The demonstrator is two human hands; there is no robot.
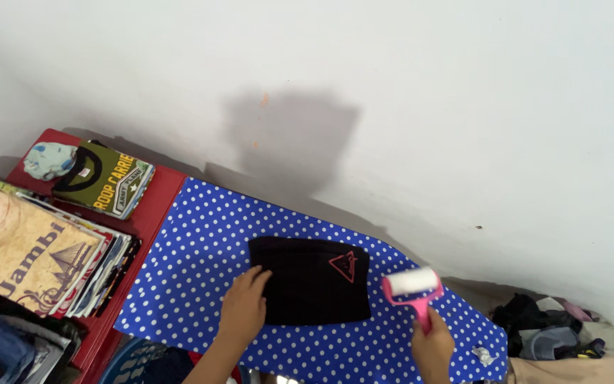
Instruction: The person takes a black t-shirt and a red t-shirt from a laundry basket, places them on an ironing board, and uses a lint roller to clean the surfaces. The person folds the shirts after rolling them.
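The left hand (pixel 244 304) lies flat, ungripping, on the folded black shirt (pixel 312 279) mid-tabletop (pixel 193 249), while the right hand (pixel 433 347) grips a pink lint roller (pixel 413 286) at the shirt's right edge, rolling seemingly barely begun.

Black folded garment (pixel 312 281) with red triangle, blue white-dotted cloth (pixel 193 249), pink-framed white roller (pixel 413 284).

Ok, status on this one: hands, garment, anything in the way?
Left hand flat on black folded garment. Right hand grips pink lint roller at garment's right edge. Nothing in the way on blue dotted cloth.
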